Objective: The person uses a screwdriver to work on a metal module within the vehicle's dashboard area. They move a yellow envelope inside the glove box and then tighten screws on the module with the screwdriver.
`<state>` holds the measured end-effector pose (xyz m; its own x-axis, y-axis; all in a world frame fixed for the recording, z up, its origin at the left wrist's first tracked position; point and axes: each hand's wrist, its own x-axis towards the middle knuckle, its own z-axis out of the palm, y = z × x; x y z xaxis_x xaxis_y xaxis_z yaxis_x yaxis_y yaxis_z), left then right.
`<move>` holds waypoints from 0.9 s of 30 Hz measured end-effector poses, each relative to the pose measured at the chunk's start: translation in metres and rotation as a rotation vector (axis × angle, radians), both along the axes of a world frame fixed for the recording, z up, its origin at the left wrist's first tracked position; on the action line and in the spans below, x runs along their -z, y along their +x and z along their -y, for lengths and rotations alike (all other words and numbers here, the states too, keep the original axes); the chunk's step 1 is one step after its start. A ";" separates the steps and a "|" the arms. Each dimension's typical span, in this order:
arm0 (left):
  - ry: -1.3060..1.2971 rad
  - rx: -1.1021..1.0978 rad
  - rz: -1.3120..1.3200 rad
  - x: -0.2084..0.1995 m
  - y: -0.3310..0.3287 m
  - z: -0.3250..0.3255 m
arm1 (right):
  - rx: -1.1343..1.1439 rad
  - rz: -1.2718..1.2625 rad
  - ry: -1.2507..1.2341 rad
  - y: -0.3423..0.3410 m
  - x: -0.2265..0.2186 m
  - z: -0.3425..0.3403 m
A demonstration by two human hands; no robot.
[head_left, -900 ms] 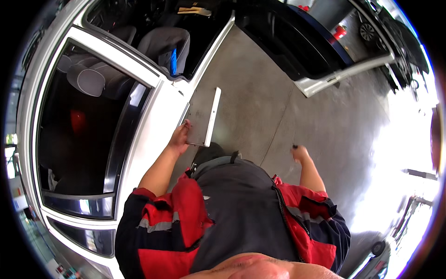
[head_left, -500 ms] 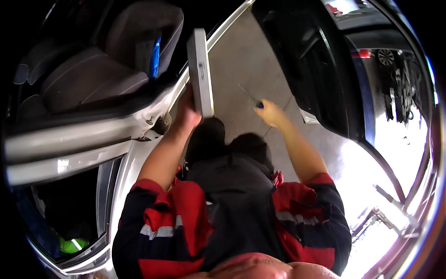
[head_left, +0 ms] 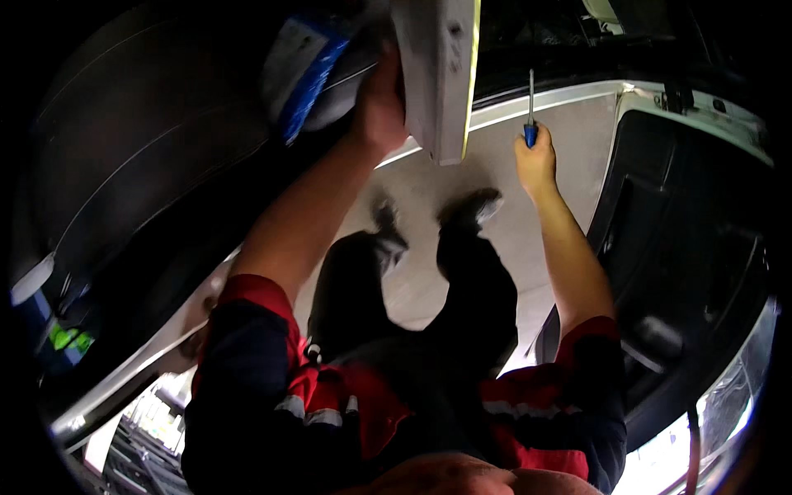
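Note:
My left hand (head_left: 384,111) is closed on the left side of a flat, boxy grey-white object (head_left: 433,78) with a bright yellowish edge, held upright. Its far end runs past the top of the picture, and I cannot make out its exact kind. Further right, my right hand (head_left: 538,161) grips a screwdriver (head_left: 530,134) by its blue handle. The slim metal shaft points away from me, towards the dark car interior, its tip apparently touching nothing.
On the left is a dark car seat (head_left: 157,124), with a blue-edged packet or cover (head_left: 309,82) beside my left hand. The open car door (head_left: 676,247) stands close on my right. A pale sill (head_left: 569,92) crosses ahead, beyond the grey floor (head_left: 495,169).
I have turned and moved in between the seat and the open door. Both hands have come forward, still holding the boxy object and the screwdriver, whose shaft now points straight ahead.

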<state>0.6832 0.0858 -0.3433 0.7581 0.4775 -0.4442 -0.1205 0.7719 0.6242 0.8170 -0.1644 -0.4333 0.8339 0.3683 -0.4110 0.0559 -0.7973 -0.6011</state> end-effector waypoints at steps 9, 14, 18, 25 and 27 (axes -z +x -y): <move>0.162 -0.044 0.310 0.024 0.221 -0.071 | -0.363 0.623 0.246 0.133 0.089 -0.082; 0.109 0.271 0.457 0.051 0.303 -0.097 | -0.328 0.747 0.436 0.142 0.124 -0.082; -0.018 0.436 0.149 0.041 0.311 -0.092 | -0.287 0.826 0.325 0.132 0.110 -0.077; 0.242 0.616 0.277 0.111 0.306 -0.125 | -0.302 0.617 0.249 0.142 0.093 -0.083; 0.254 0.603 0.203 0.122 0.315 -0.131 | -0.286 0.559 0.244 0.139 0.089 -0.084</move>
<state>0.9978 0.2172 -0.4648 0.9806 0.0160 -0.1955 0.1512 0.5735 0.8052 0.9556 -0.0807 -0.5224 0.7532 0.6335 0.1768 0.5993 -0.5503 -0.5814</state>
